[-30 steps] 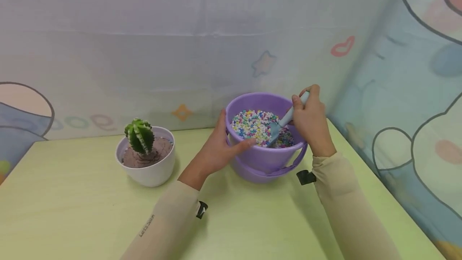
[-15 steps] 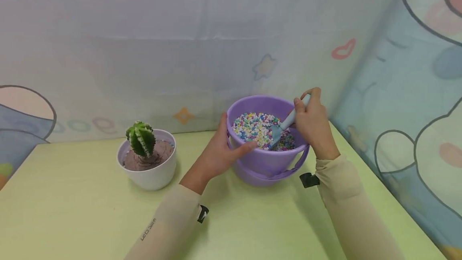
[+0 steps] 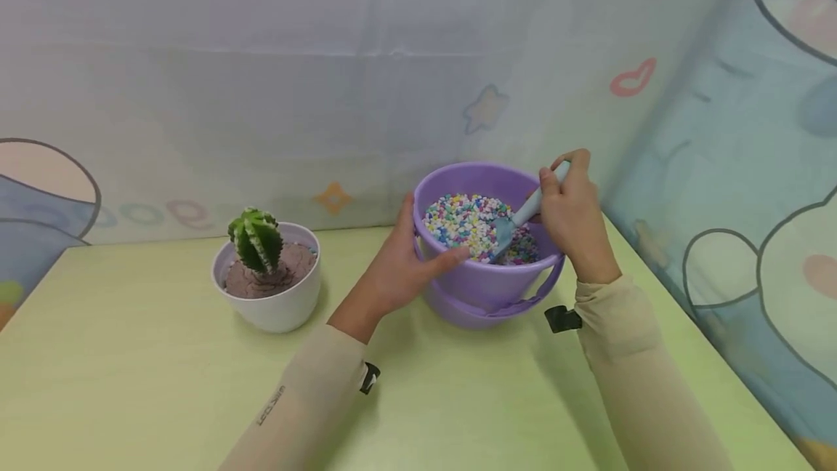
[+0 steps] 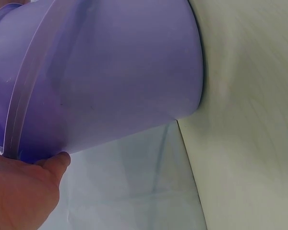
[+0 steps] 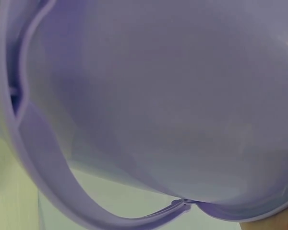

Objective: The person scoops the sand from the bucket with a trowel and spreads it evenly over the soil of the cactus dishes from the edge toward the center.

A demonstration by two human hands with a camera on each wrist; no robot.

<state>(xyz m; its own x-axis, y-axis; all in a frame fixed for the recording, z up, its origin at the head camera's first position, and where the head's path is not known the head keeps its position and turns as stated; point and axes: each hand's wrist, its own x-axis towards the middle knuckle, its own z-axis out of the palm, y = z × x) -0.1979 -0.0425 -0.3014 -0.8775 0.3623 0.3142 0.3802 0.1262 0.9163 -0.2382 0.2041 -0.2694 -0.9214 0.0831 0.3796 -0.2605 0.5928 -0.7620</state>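
A purple bucket (image 3: 484, 289) stands on the table, full of small multicoloured beads (image 3: 461, 220). My left hand (image 3: 395, 267) grips its left side, the thumb lying over the front rim and the fingers along the outer wall. In the left wrist view, part of the left hand (image 4: 29, 187) touches the bucket wall (image 4: 120, 62) below the rim. My right hand (image 3: 572, 213) holds the handle of a light blue toy shovel (image 3: 527, 207) above the right rim. The shovel's blade is partly sunk in the beads. Only the bucket's outside (image 5: 173, 96) and its hanging handle (image 5: 86, 199) fill the right wrist view.
Left of the bucket stands a white pot (image 3: 277, 311) with a small green cactus (image 3: 255, 242) in brown, soil-like filling. A printed cloth (image 3: 261, 107) hangs close behind the table (image 3: 163, 384), and another printed panel (image 3: 739, 187) borders its right edge.
The head view shifts slightly. Both hands keep their holds, and the shovel's blade stays in the beads at nearly the same spot.
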